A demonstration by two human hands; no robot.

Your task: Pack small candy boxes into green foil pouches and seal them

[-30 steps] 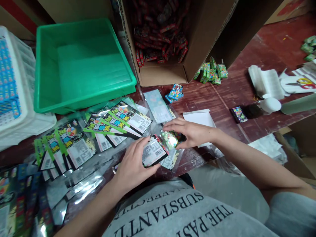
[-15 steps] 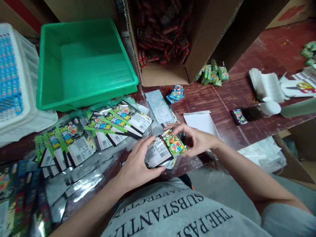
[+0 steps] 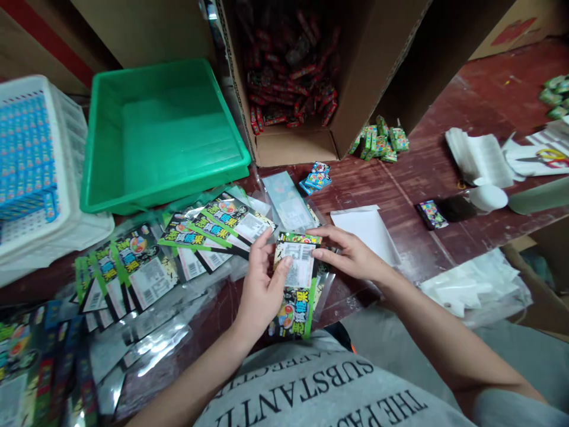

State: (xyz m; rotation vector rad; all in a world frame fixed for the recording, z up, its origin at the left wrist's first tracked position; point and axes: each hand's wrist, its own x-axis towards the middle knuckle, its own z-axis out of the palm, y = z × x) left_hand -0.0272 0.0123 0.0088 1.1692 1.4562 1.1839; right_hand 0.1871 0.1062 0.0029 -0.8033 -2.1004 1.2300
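Note:
A black and green printed packet (image 3: 293,314) with a white barcode label is upright in front of my body, its printed end towards me. My left hand (image 3: 261,281) grips its left side, thumb pressed over the label. At the packet's far end, a strip of a small green picture box (image 3: 300,238) shows behind the label panel. My right hand (image 3: 349,254) pinches that end from the right, fingers on the box's edge and thumb by the barcode. How far the box sits inside the packet is hidden.
Similar packets (image 3: 142,261) lie fanned out at left, below a green tray (image 3: 164,184). A white basket (image 3: 73,201) holds blue boxes. A carton (image 3: 297,148) contains red packs. Small blue boxes (image 3: 316,178), green boxes (image 3: 377,142) and a white paper tray (image 3: 364,231) lie nearby.
The packet has turned so its printed end points towards me. The green box, broadly visible before, now shows only as a strip at the far end. My left thumb has moved onto the label.

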